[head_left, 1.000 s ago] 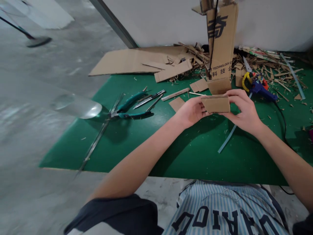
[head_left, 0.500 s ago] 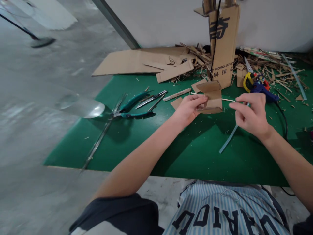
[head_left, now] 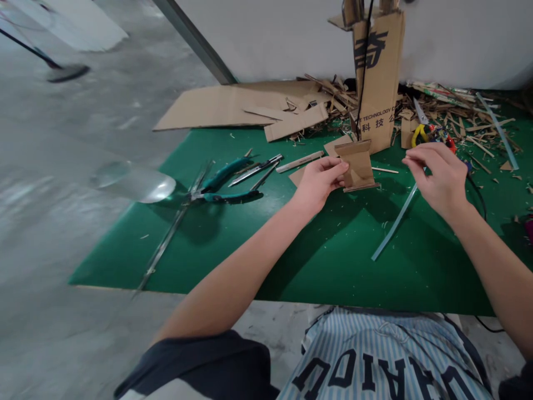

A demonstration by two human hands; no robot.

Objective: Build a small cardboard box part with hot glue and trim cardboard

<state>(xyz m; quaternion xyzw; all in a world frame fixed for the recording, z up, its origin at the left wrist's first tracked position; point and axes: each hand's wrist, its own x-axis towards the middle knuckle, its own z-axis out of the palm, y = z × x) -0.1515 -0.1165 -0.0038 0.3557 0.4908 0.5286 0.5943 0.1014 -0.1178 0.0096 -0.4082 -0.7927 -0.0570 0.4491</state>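
Observation:
My left hand (head_left: 318, 180) pinches the left edge of a small folded cardboard piece (head_left: 358, 162) and holds it upright just above the green mat (head_left: 291, 239). Off to the right, clear of the cardboard, my right hand (head_left: 441, 178) hovers with thumb and fingertips pressed together; I cannot make out anything between them. It hangs over a blue glue gun, which it mostly hides. A thin wooden stick (head_left: 385, 170) lies on the mat between the two hands.
A tall printed cardboard column (head_left: 378, 83) stands behind the hands amid cardboard scraps. Teal pliers (head_left: 229, 180), a metal ruler (head_left: 166, 239) and blades lie left. A pale blue strip (head_left: 391, 228), yellow-handled scissors (head_left: 418, 133) and a flat cardboard sheet (head_left: 225, 105) are also on the mat.
My right hand let go of the folded cardboard and moved right and back over the glue gun. My left hand turned the piece from flat to upright.

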